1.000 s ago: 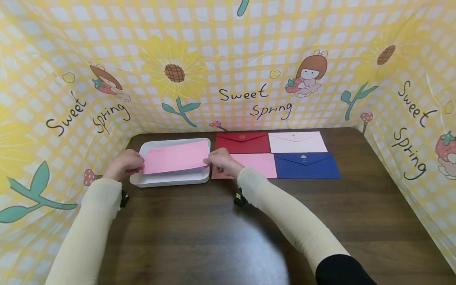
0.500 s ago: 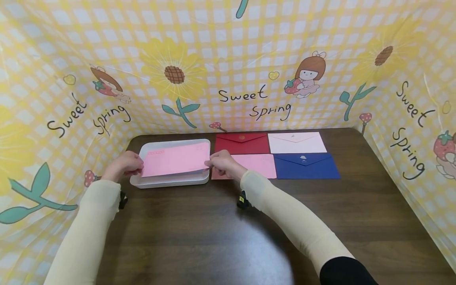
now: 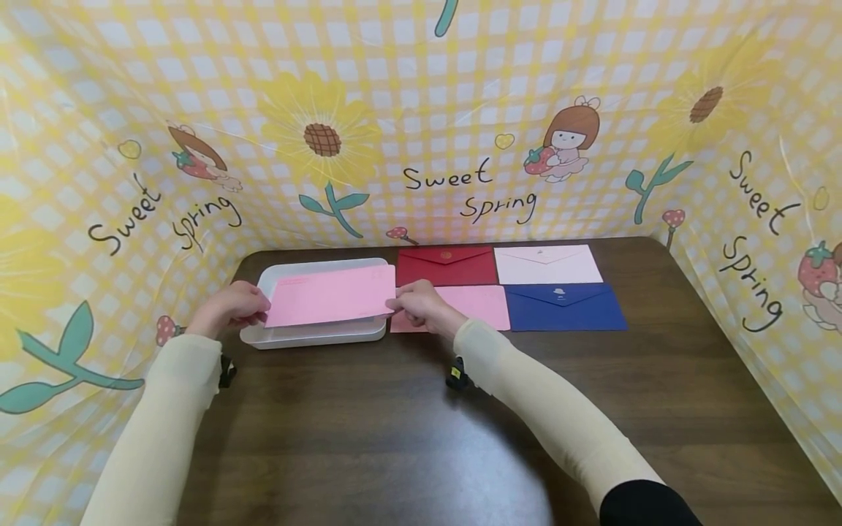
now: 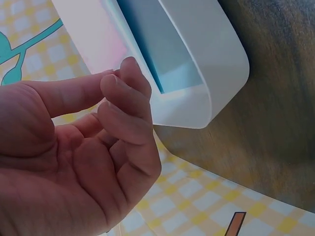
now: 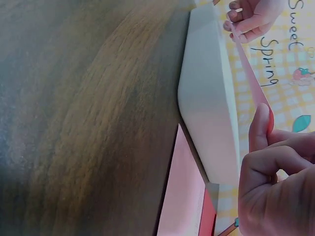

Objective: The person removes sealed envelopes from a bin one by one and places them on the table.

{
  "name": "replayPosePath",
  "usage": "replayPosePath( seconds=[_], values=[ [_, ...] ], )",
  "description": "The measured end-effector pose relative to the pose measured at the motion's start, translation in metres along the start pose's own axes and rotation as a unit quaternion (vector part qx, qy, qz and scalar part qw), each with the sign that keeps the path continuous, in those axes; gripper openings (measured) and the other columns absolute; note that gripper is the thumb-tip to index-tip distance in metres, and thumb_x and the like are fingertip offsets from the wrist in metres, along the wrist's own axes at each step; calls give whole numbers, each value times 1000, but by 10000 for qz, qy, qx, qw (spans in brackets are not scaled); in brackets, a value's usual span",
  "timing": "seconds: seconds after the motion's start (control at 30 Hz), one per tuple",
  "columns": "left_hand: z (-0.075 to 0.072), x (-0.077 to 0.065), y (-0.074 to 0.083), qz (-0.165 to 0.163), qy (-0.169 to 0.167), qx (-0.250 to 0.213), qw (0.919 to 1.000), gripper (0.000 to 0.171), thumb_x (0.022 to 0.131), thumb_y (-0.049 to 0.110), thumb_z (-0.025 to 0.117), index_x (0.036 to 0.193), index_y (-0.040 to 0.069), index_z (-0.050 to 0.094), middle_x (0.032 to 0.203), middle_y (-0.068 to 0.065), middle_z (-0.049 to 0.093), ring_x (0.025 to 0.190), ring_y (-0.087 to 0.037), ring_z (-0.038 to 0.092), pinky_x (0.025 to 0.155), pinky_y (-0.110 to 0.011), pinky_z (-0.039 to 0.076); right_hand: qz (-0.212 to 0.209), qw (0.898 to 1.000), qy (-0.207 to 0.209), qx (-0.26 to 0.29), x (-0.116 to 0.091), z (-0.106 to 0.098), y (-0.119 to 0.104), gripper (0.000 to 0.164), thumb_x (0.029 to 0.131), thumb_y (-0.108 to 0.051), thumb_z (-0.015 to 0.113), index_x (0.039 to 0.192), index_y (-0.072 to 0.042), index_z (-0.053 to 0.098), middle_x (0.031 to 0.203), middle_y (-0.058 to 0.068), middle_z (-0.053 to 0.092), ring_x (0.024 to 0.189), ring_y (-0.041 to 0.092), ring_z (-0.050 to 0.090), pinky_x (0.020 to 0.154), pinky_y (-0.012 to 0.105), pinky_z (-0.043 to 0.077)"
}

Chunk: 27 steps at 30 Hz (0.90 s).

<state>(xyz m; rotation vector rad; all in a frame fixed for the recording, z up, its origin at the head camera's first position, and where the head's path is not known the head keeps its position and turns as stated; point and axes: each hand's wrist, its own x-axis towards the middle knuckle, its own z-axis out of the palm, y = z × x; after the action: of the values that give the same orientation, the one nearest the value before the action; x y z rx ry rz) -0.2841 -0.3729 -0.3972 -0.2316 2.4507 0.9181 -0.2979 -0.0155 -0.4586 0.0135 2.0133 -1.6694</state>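
Observation:
A pink envelope (image 3: 332, 294) is held slightly tilted above the white tray (image 3: 322, 339), its right end reaching past the tray's rim. My left hand (image 3: 235, 303) pinches its left end between thumb and fingertips; the left wrist view has the envelope (image 4: 96, 37) running behind those fingertips. At the right end my right hand (image 3: 421, 303) pinches the edge with the thumb on top, and in the right wrist view the envelope (image 5: 251, 73) shows nearly edge-on. Inside the tray, the left wrist view shows a blue-tinted area (image 4: 162, 49); what lies there I cannot tell.
Right of the tray lie a red envelope (image 3: 446, 267), a white envelope (image 3: 549, 264), a blue envelope (image 3: 567, 308) and another pink envelope (image 3: 476, 307) partly under my right hand. All rest on the dark wooden table (image 3: 342, 431). A patterned cloth (image 3: 421, 109) hangs behind and at the sides.
The pink envelope has shifted a little to the right, its right end now past the tray's rim. My right hand has moved right with it; the left hand has barely moved.

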Motion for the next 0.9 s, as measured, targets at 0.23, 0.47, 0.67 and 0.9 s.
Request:
replayPosePath(
  seconds=[0.23,0.47,0.67,0.9],
  values=[
    [3,0,-1,26,-55,83,9999,20,104,5,54,106,-13,62,78,-7,66,63,-14,56,58,-26,48,-90,9999,98,0,-5,-9,7,23,99,-14,74,118,-1,75,81,18,62,46,14,36,45,25,30],
    [6,-1,-2,56,19,192,9998,21,105,5,53,111,-14,60,85,-14,65,68,-17,57,62,-28,49,-107,9998,105,155,-11,-19,12,28,99,-12,74,124,0,72,67,7,51,46,13,35,45,26,29],
    [8,-5,-4,204,263,281,9991,20,103,4,54,110,-14,59,87,-17,63,69,-20,57,62,-31,50,-125,9997,201,-28,-16,-26,18,14,98,-15,75,105,-2,75,62,6,48,45,16,39,46,28,31],
    [11,-12,-6,452,859,1478,9842,57,96,17,69,134,-22,51,131,-44,53,113,-54,56,96,-60,50,-163,9998,84,-22,-24,-31,23,15,99,-14,73,89,-3,71,73,14,59,46,15,39,47,29,29]
  ],
)
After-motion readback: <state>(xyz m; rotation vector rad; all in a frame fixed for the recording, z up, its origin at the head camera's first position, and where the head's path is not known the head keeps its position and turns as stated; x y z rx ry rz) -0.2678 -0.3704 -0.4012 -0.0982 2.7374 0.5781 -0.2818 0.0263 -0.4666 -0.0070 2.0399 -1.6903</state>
